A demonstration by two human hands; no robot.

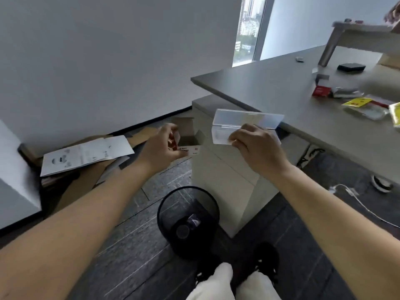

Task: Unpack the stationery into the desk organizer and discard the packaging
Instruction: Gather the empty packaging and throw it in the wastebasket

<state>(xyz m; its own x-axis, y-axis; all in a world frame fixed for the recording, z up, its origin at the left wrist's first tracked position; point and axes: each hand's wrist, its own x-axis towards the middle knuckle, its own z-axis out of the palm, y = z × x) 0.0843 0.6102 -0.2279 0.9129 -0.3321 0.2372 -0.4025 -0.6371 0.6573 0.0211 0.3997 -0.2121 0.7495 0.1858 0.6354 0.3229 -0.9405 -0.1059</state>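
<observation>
Below me, my dark shoes [265,259] stand on the dark tiled floor [134,241]. Flattened cardboard [86,187] and a printed white sheet [86,155] lie by the white wall [108,61]. A white cable [365,206] trails under the grey desk [270,87]; a window [249,29] shows buildings.

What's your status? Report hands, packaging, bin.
Left hand grips small opened carton. Right hand pinches clear plastic case. Black mesh bin directly below, nothing blocking the drop.

The left hand [164,146] covers most of a small cardboard box [190,137]; its print is unreadable. Packets [359,103] on the tabletop [270,87] are blurred, one cut by the right edge.
</observation>
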